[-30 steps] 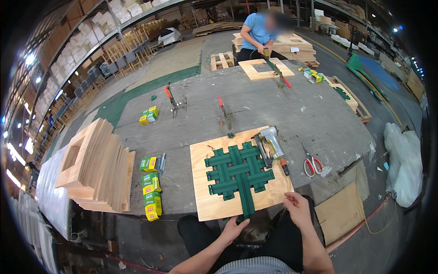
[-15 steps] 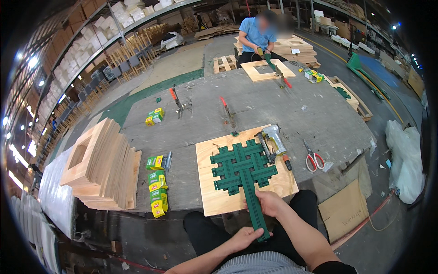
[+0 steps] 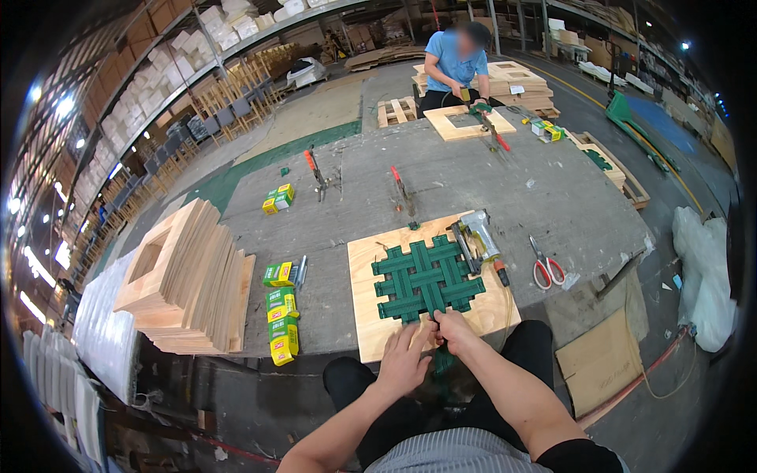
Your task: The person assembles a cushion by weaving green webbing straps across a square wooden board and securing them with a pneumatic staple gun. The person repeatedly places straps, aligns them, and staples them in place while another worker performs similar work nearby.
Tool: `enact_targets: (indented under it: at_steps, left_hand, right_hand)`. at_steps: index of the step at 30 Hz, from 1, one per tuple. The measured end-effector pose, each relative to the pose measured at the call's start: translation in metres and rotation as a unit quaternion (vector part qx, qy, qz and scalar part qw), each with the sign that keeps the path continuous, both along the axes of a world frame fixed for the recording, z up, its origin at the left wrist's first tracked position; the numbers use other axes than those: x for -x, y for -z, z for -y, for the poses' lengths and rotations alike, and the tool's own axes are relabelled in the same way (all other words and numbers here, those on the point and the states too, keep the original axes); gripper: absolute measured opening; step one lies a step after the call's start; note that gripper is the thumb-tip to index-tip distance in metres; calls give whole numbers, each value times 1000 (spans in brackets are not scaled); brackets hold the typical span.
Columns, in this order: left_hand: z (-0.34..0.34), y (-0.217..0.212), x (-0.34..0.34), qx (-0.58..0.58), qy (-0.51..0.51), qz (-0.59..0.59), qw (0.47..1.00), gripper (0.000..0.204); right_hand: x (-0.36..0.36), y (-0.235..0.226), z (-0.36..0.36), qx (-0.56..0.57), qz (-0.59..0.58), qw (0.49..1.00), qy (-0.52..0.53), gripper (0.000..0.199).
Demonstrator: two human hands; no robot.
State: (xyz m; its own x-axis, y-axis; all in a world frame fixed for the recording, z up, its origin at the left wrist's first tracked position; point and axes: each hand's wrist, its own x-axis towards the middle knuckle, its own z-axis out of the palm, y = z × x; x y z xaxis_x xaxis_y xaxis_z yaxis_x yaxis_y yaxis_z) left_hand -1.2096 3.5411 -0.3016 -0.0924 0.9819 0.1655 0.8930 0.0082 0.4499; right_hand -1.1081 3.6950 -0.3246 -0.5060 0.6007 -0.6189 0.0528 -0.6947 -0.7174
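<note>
The green woven webbing lattice (image 3: 426, 278) lies stretched across a square plywood frame panel (image 3: 432, 285) on the concrete floor (image 3: 505, 189), right in front of the seated person's knees. The right hand (image 3: 456, 329) is closed in a pinch on the loose green strap end (image 3: 443, 356) at the panel's near edge, while the left hand (image 3: 404, 359) rests flat, fingers spread and holding nothing, on the plywood just beside it. To do this well, the strap probably wants pulling straight toward the body and kept taut, with the flat hand pinning the panel so that it cannot slide. A silver pneumatic stapler (image 3: 475, 236) lies on the panel's far right corner and red-handled scissors (image 3: 546, 268) just beyond. Yellow-and-green staple boxes (image 3: 281, 310) and a stack of pale wooden frames (image 3: 185, 276) sit to the left. Farther off in the warehouse, another person in a blue shirt (image 3: 456, 65) works at a similar panel.
</note>
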Motion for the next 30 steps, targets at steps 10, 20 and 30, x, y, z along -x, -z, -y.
enact_targets:
  at_steps: [10, 20, 30]
  left_hand:
    - [-51, 25, 15, -8, 119, -90, 989, 99]
    - [-53, 40, 18, -54, 195, -147, 968, 84]
    - [-53, 45, 16, -90, 226, -182, 953, 72]
  right_hand:
    - [-22, 2, 39, -44, 15, 999, 0, 27]
    - [-41, 22, 74, -87, 45, 994, 41, 30]
    - [-56, 21, 83, -33, 21, 999, 29, 27]
